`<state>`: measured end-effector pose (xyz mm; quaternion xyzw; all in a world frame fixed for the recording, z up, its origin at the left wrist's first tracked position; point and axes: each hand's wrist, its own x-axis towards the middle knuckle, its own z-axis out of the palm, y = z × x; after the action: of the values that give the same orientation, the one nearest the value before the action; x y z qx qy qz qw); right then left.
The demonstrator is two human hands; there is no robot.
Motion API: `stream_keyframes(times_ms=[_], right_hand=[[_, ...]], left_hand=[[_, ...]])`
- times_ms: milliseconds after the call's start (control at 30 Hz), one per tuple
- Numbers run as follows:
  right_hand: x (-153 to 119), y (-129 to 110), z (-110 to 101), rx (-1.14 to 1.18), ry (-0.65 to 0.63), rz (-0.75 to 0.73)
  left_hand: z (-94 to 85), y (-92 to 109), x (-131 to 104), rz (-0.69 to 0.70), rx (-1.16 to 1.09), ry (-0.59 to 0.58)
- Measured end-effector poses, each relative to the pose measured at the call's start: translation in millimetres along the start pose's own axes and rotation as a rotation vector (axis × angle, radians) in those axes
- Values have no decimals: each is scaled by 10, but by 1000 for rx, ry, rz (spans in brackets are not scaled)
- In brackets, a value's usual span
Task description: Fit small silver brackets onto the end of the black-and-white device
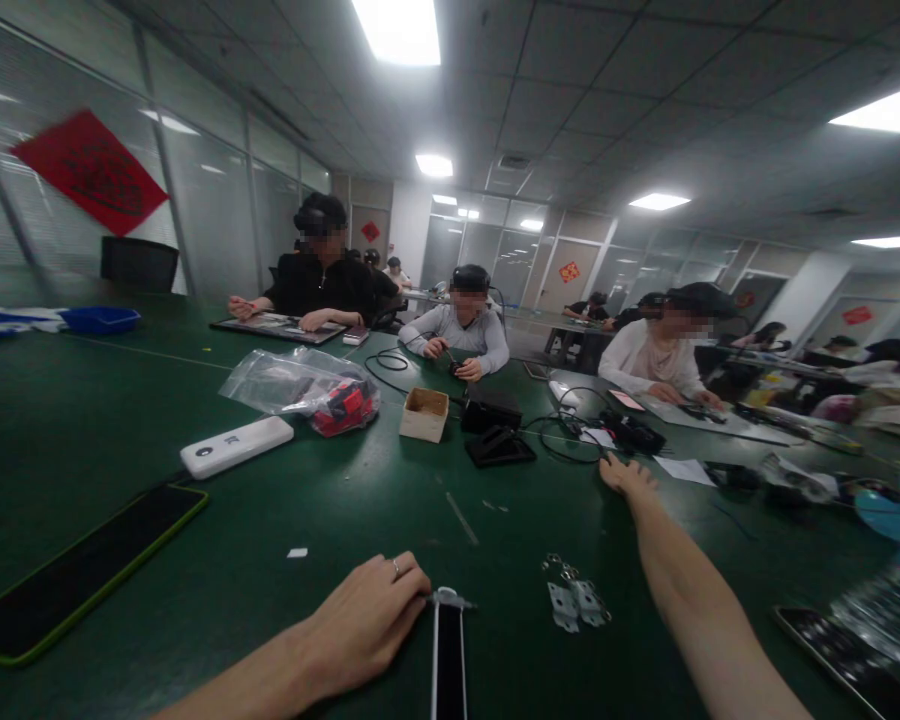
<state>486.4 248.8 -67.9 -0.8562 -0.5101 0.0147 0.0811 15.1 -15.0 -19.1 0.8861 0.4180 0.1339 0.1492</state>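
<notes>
At the lower middle, my left hand [371, 615], a ring on one finger, is closed with its fingertips at the end of a long dark bar with silver edges [450, 660]. A small metal crosspiece [452, 599] sits across that end. The undersides of the fingers are hidden. My right hand [630, 478] is stretched far forward, low over the green table, fingers apart, with nothing visible in it. Just beyond it are black cables [570, 450] and a white paper piece [682, 470]. Between my forearms lie small metal brackets with rings [576, 603].
Left are a black phone-like slab with green edging [90, 570], a white device [236, 447] and a plastic bag with red-black contents [345, 405]. A small cardboard box [424, 416] and black stand [500, 447] sit ahead. Right are a phone [847, 660] and clear bottle [885, 600]. Co-workers sit opposite.
</notes>
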Motion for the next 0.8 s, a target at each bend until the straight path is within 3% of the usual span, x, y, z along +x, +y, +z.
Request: stream_keyframes(times_ms=[167, 333, 533, 800], right_hand=[[-318, -42, -68, -23, 84, -63], [-1099, -25, -259, -68, 131, -291], [-1981, -79, -567, -114, -27, -542], [-2348, -140, -736, -74, -291, -507]], left_hand=[[-5, -7, 11, 17, 25, -2], [13, -48, 39, 71, 40, 28], [0, -53, 34, 77, 38, 35], [5, -68, 41, 80, 48, 44]])
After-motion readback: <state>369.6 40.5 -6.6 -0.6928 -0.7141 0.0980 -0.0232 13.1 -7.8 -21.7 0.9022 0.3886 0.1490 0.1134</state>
